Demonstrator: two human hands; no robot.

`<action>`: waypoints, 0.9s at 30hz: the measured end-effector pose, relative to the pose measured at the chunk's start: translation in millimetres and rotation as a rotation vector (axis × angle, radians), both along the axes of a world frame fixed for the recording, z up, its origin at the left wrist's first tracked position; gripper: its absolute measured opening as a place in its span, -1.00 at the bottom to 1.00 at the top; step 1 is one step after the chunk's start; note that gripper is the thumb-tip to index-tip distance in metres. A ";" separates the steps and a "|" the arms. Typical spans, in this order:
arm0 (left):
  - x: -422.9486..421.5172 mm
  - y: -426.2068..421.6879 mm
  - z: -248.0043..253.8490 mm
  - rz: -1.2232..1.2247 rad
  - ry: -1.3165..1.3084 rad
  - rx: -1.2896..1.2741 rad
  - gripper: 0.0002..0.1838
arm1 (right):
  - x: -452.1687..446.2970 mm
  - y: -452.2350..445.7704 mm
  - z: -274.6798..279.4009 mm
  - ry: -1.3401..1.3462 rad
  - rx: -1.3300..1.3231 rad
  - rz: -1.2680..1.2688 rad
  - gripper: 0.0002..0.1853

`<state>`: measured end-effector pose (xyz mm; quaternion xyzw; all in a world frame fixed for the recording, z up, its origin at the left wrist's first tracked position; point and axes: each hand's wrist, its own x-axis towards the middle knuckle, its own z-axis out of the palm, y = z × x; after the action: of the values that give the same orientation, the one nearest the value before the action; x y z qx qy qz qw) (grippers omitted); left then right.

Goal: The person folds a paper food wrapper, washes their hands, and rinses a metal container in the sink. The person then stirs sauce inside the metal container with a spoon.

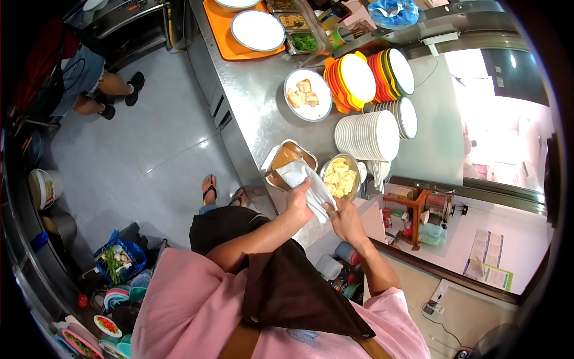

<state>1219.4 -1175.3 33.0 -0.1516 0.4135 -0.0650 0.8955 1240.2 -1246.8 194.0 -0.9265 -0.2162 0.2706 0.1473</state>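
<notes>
Both of my hands grip a folded white sheet, cloth or paper, I cannot tell which. My left hand has its thumb pressed on the sheet's middle. At the lower right end, my right hand pinches the sheet's edge. The upper left end hangs over a white-rimmed tray of brown sauce and hides part of it. Close to the right stands a steel bowl of yellow cut pieces. A plate with several browned pieces of food rests farther up the counter.
Stacked white plates and colourful stacked dishes line the counter's right side. An orange tray and garnish containers are at the far end. Another person's legs show at left. A blue bag of vegetables sits lower left.
</notes>
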 end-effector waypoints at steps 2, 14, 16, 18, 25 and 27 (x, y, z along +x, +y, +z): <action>3.0 0.4 -4.2 -0.006 0.048 -0.012 -0.66 | -1.6 3.3 8.3 0.034 -0.030 -0.032 -0.79; 14.6 12.3 -12.4 -0.037 0.226 0.006 -0.71 | -4.9 -2.7 11.9 0.006 -0.012 0.009 -0.83; 16.6 9.2 -15.7 -0.028 0.263 0.052 -0.71 | -5.1 -3.5 11.3 -0.016 -0.038 0.038 -0.84; 19.9 4.9 -21.0 -0.017 0.292 0.092 -0.71 | -4.6 -6.0 8.2 -0.067 -0.073 0.100 -0.84; 9.9 18.1 6.6 0.060 0.086 -0.071 -0.63 | 6.3 -2.1 15.1 -0.082 -0.101 0.089 -0.80; 4.8 19.0 10.5 0.078 -0.088 -0.084 -0.57 | 11.3 7.4 24.9 -0.015 -0.155 0.036 -0.79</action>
<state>1224.2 -1156.3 43.5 -0.2019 0.3644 -0.0541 0.9075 1251.5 -1239.4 218.9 -0.9331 -0.2120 0.2824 0.0685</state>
